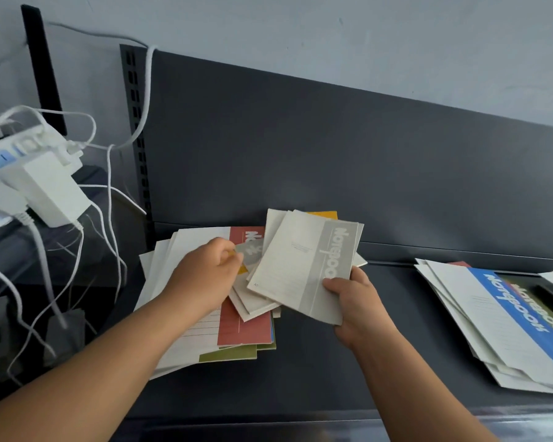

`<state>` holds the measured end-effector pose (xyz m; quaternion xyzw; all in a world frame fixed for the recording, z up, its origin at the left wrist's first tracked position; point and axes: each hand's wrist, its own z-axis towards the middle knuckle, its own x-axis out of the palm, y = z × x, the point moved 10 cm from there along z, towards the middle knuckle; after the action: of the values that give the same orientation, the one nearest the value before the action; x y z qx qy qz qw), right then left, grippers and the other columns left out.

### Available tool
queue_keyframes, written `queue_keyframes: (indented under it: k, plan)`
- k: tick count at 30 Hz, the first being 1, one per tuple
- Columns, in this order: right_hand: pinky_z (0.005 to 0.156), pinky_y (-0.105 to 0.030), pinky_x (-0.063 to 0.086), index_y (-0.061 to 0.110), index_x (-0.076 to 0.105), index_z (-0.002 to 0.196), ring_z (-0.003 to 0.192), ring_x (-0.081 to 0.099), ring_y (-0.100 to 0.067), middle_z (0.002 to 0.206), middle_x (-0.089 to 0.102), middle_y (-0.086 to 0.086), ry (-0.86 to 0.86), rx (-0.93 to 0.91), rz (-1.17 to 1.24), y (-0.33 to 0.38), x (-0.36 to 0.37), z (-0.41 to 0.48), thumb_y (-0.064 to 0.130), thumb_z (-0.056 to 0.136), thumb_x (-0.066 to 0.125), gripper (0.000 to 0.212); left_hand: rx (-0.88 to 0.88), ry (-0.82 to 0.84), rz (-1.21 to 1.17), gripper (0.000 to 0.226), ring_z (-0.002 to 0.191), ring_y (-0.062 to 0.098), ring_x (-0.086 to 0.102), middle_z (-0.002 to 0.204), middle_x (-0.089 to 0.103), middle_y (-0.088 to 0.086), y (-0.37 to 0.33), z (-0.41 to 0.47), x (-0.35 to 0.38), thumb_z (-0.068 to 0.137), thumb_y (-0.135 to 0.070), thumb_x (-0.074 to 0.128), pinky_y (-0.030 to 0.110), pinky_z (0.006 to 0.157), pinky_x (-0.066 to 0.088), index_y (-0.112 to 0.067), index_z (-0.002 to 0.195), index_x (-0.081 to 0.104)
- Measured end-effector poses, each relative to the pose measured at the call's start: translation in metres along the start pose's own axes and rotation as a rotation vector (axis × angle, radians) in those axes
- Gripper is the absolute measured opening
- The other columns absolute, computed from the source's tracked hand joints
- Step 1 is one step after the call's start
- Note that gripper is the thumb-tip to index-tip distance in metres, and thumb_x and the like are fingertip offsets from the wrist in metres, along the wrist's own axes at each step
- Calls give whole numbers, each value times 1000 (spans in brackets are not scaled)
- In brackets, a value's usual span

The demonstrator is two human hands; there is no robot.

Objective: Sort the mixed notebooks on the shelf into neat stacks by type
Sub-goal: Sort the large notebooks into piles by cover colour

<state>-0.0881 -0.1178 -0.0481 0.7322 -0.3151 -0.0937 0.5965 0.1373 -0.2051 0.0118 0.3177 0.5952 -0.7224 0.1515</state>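
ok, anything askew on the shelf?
Yes. The left pile is fanned out, covers at mixed angles and colours mixed. The right pile is splayed too, edges not squared. The right hand grips a grey notebook; the left hand pinches a second grey notebook. White cables tangle at far left.

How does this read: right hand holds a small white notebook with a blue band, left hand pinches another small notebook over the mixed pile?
No. The head view shows the band on the small white notebook in the right hand is grey, not blue. The left hand does pinch another small notebook over the mixed pile.
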Motion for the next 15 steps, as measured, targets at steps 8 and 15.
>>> queue_keyframes:
  k: [8,15]
  plan:
    - [63,-38,57,21,60,117,86,71,-23,106,74,-2,75,-116,32,35,-33,-15,-5,90,46,40,-15,101,-125,55,118,16,49,137,50,-3,-30,21,13,94,-48,48,34,96,40,-23,142,40]
    - [68,-41,57,21,59,119,95,69,-27,113,71,-7,123,-190,43,61,-86,-34,-3,89,46,41,-144,321,-337,35,98,27,64,106,68,8,-60,17,68,91,-49,54,44,94,48,-19,107,64]
